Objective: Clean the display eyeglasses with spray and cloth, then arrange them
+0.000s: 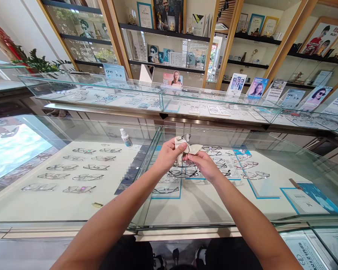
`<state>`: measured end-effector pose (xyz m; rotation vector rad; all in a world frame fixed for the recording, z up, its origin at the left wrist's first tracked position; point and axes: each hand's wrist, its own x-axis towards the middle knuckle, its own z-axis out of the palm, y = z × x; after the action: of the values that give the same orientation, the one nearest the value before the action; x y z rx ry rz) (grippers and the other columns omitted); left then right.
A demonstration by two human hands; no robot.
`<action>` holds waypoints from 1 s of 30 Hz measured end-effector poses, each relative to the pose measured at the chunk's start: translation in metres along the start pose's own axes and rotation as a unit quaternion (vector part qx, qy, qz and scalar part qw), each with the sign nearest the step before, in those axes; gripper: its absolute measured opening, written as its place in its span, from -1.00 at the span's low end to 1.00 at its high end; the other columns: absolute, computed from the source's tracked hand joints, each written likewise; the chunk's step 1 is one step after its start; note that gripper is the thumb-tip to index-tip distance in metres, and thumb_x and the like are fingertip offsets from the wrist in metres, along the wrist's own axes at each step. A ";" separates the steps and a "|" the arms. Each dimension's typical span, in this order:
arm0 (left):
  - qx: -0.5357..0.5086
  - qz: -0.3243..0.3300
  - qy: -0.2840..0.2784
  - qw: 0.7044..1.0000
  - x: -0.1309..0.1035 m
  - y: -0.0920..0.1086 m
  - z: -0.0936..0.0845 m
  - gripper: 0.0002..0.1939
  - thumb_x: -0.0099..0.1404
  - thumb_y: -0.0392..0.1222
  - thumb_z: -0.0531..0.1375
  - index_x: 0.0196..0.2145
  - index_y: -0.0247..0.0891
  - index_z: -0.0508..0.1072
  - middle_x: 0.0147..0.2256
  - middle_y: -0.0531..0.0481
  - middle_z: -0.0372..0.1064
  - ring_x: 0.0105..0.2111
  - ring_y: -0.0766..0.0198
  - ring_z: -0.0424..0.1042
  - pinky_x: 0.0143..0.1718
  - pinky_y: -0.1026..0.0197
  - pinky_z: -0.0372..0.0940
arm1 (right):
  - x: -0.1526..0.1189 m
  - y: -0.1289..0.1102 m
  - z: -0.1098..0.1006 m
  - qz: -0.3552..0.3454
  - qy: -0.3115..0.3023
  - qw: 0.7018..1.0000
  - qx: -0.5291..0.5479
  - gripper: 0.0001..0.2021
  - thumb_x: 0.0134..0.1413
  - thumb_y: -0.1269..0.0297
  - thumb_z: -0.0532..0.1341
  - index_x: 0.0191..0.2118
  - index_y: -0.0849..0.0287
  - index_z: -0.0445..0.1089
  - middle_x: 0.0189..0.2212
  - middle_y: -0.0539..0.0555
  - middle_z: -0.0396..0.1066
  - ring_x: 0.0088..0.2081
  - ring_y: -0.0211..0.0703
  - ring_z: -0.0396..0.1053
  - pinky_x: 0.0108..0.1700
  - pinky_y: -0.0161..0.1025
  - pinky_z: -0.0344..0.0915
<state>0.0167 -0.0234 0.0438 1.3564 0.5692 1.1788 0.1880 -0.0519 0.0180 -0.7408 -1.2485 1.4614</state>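
Above the glass counter, my left hand [167, 154] is closed on a cream cleaning cloth [196, 149], its thumb pressing the fabric against a pair of thin dark-rimmed eyeglasses [187, 137]. The cloth is folded around part of the frame and hides much of it. Close beside it, my right hand [205, 165] pinches the eyeglasses at their lower side; its fingertips are partly covered by cloth and frame. Below both hands, several more eyeglasses [183, 173] lie in rows inside the case.
A small white spray bottle [126, 138] stands on the counter to the left. Rows of eyeglasses [84, 167] lie under the left glass. A gold-coloured piece [97, 205] is near the front. Behind runs another glass showcase [214, 107] with upright advertising cards [236, 85].
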 end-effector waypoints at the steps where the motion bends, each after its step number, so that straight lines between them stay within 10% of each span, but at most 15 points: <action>1: 0.006 0.000 0.015 1.000 0.000 -0.001 0.001 -0.52 0.34 0.24 0.39 -0.32 -0.25 0.43 -0.57 0.07 0.45 -0.62 0.36 0.36 -0.57 0.31 0.24 | 0.000 0.001 0.001 0.002 -0.002 1.000 -0.004 -0.65 0.00 -0.10 0.54 -0.32 0.11 0.68 -0.31 0.05 0.61 -0.25 -0.11 0.40 -0.05 -0.11 0.29; 14: -0.046 -0.022 0.091 0.994 0.012 -0.006 -0.013 -0.35 0.23 0.41 0.39 -0.10 -0.28 0.60 -0.29 -0.06 0.61 -0.23 0.13 0.56 -0.19 0.16 0.40 | -0.006 -0.041 -0.017 -0.084 0.044 0.996 -0.001 -0.77 0.09 -0.01 0.50 -0.34 0.03 0.68 -0.20 0.09 0.56 -0.02 -0.01 0.44 -0.07 -0.15 0.31; 24: 0.098 -0.042 -0.074 0.992 -0.006 -0.001 0.006 -0.41 0.37 0.39 0.28 -0.27 -0.29 0.52 -0.40 0.03 0.45 -0.39 0.29 0.33 -0.31 0.24 0.24 | -0.003 -0.036 -0.017 -0.090 0.088 0.992 0.015 -0.73 0.05 -0.06 0.52 -0.30 0.02 0.68 0.04 0.12 0.58 0.22 0.12 0.42 0.17 -0.06 0.36; 30: 0.048 -0.052 -0.036 0.997 -0.011 -0.008 0.021 -0.38 0.33 0.44 0.29 -0.32 -0.27 0.57 -0.44 0.00 0.47 -0.45 0.29 0.32 -0.38 0.24 0.22 | -0.003 -0.027 -0.007 -0.046 0.061 0.995 0.067 -0.69 0.00 -0.08 0.56 -0.28 0.02 0.66 0.01 0.09 0.64 0.13 0.06 0.49 0.17 -0.08 0.40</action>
<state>0.0332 -0.0404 0.0375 1.4276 0.6440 1.0248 0.2033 -0.0548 0.0418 -0.6645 -1.0680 1.3893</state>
